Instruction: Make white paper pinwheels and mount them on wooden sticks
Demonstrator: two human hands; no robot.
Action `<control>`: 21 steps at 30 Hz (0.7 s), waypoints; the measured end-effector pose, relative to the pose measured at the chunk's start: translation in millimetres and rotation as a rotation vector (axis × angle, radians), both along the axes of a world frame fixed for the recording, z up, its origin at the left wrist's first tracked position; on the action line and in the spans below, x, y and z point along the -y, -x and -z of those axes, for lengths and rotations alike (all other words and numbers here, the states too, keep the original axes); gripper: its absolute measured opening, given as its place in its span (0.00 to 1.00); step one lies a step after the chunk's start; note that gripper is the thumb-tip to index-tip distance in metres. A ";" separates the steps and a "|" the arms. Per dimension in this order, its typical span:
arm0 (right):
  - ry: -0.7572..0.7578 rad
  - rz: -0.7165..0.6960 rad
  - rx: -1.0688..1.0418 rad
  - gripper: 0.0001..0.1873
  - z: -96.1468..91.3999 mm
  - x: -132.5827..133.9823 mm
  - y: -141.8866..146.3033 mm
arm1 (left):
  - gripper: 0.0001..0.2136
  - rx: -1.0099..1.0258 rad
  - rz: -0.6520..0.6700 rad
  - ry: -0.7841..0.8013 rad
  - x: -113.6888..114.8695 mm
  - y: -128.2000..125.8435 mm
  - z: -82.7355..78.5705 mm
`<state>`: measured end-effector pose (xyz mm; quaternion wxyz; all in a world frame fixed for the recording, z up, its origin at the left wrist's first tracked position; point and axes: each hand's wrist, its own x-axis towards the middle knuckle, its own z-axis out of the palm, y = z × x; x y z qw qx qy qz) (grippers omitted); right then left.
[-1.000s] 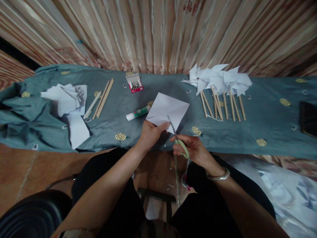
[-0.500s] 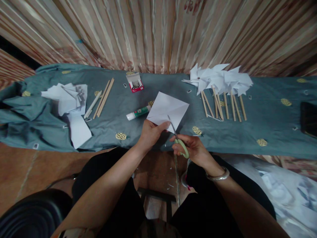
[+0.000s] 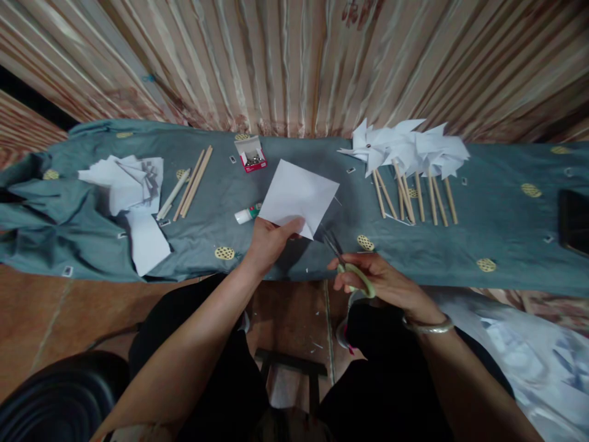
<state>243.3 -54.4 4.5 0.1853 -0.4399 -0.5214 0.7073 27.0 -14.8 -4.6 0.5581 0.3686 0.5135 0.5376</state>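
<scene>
My left hand (image 3: 268,241) pinches the near corner of a white square paper (image 3: 298,195) and holds it up over the teal cloth (image 3: 460,245). My right hand (image 3: 375,282) grips green-handled scissors (image 3: 347,261) just to the right of the paper, blades pointing up-left and apart from the sheet. A glue stick (image 3: 246,214) lies on the cloth partly behind the paper.
A row of finished white pinwheels on wooden sticks (image 3: 409,161) lies at the right. Loose sticks (image 3: 196,182), a pen and a paper pile (image 3: 131,190) lie at the left. A small red box of pins (image 3: 251,155) sits at the back. A dark object (image 3: 573,224) is at the far right.
The scissors have come out of the paper and moved right and down. My left hand has lifted and turned the sheet to the left, covering more of the glue stick.
</scene>
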 end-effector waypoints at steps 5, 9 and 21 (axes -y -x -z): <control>-0.219 0.323 0.067 0.23 -3.2 -13.1 -21.3 | 0.08 0.027 0.062 -0.019 4.0 -0.3 6.1; -0.336 0.552 0.028 0.21 3.0 -20.1 -18.3 | 0.04 -0.018 0.236 0.019 9.4 -3.3 9.5; -0.232 0.655 -0.038 0.20 10.9 -30.8 3.9 | 0.06 -0.116 0.329 0.018 9.5 -5.9 7.9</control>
